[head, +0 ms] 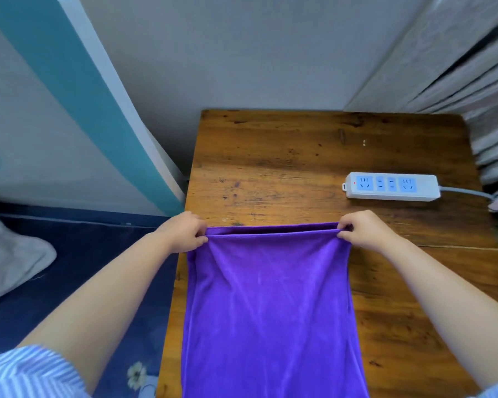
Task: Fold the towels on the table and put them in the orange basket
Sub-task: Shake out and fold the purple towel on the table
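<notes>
Left hand [184, 232] and right hand [362, 229] each pinch a far corner of the towel [268, 305] (doubled), stretched between them.

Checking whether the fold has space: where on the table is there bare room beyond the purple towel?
Bare wood runs from the purple towel back to the table's far edge, left of the power strip. A narrower strip lies right of the towel. The left edge is crowded: towel and left hand reach it.

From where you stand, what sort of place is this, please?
Probably a bedroom at home. A small wooden table stands against the wall beside what looks like a bed with dark blue bedding, and a white power strip lies on the table.
</notes>
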A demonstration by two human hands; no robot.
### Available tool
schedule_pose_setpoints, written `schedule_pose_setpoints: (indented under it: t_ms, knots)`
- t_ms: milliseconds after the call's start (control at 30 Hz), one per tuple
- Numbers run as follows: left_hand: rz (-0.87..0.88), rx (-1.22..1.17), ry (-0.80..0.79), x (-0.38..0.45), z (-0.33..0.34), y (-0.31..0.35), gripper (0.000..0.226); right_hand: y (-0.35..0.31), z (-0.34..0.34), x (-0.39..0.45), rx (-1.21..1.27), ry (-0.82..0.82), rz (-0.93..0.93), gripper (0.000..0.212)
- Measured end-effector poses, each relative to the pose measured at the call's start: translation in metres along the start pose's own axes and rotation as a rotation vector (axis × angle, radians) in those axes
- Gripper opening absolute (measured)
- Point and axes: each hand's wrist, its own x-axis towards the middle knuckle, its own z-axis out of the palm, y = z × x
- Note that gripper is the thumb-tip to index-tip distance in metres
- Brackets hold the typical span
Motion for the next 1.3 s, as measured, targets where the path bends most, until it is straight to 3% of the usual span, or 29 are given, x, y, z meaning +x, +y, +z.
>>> schedule_pose_setpoints:
  t_ms: [133,433,700,800,933,1100,1200,1300]
  knots:
    - [-0.044,-0.047,0.032,-0.019,0.0,0.001,0.015,-0.001,-0.003,-0.013,0.028,0.029,-0.006,0.012]
    - [0.051,0.142,-0.01,-0.062,0.011,0.023,0.022,-0.009,-0.005,-0.057,-0.027,0.103,0.05,0.015]
    - [-0.029,0.214,-0.014,-0.094,0.013,0.04,0.024,-0.028,0.002,-0.099,-0.065,0.219,0.128,0.018]
    - [-0.096,0.152,0.072,-0.106,0.016,0.045,0.023,-0.036,0.004,-0.114,0.026,0.307,0.199,0.017]
    - [-0.16,-0.109,0.338,-0.116,0.019,0.048,0.012,-0.038,0.007,-0.13,0.212,0.411,0.307,0.016]
    - [-0.051,-0.125,0.536,-0.129,0.028,0.049,0.014,-0.033,0.011,-0.149,0.465,0.47,0.379,0.016]
    - [-0.007,-0.128,0.569,-0.132,0.032,0.046,0.014,-0.03,0.015,-0.155,0.578,0.518,0.418,0.017]
    - [0.011,0.012,0.466,-0.133,0.036,0.046,0.022,-0.03,0.022,-0.16,0.546,0.521,0.437,0.02]
